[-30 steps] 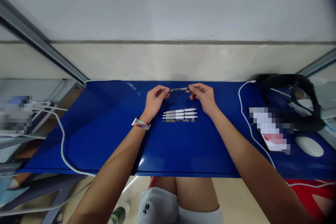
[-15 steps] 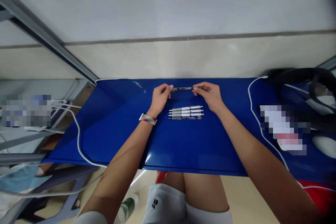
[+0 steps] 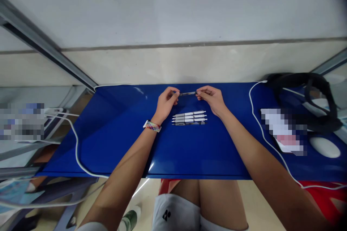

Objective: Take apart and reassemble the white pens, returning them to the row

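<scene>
A dark, partly see-through pen (image 3: 188, 94) lies level between my two hands, over the far part of the blue table (image 3: 121, 122). My left hand (image 3: 167, 101) pinches its left end, and my right hand (image 3: 213, 99) pinches its right end. Just nearer to me, several white-and-grey pens (image 3: 189, 116) lie side by side in a row, tips pointing left. A darker pen (image 3: 189, 123) forms the near edge of that row. A colourful woven watch band (image 3: 152, 126) circles my left wrist.
On the right lie a blurred-out phone (image 3: 284, 133), a white mouse (image 3: 324, 147) and a black headset-like strap (image 3: 322, 97). A white cable (image 3: 253, 112) runs down beside them. Another white cable (image 3: 76, 148) crosses the left side. The wall (image 3: 173, 65) rises behind the table.
The camera view has shifted slightly. Both hands still hold the pen by its ends, and the right hand sits a little closer to the left. The row of pens is unchanged.
</scene>
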Demonstrator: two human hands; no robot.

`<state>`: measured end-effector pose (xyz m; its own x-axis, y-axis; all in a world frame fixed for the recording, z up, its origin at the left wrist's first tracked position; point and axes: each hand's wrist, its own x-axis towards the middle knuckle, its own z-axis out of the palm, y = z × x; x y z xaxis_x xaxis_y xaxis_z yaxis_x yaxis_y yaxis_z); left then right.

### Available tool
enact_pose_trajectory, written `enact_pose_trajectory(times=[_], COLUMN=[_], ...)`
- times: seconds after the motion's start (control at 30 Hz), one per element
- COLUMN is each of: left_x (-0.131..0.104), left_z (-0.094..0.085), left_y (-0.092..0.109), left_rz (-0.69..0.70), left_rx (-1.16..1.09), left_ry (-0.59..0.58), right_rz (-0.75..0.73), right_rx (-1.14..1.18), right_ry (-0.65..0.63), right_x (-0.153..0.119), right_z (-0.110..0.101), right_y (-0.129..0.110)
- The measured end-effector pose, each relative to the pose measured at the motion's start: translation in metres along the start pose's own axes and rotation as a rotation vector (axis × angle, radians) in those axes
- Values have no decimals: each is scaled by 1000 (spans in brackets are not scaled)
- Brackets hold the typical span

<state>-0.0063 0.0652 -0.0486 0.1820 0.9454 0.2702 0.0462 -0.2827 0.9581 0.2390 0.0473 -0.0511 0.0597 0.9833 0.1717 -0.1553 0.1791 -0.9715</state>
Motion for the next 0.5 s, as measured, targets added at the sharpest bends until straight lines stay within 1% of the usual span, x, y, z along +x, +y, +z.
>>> enact_pose_trajectory(times=[0.17, 0.27, 0.37, 0.5], left_x=[2, 4, 4, 2], left_z=[0, 0, 1, 2], left_y=[-4, -5, -4, 3], left_rz=[50, 25, -16, 1], left_rx=[9, 2, 11, 103], left_ry=[-5, -4, 27, 44], right_rz=[16, 30, 32, 36], right_rx=[-24, -21, -9, 2], right_ry=[5, 9, 5, -4], right_x=[0, 0, 0, 0], right_z=[1, 1, 0, -2], right_y=[0, -1, -3, -2])
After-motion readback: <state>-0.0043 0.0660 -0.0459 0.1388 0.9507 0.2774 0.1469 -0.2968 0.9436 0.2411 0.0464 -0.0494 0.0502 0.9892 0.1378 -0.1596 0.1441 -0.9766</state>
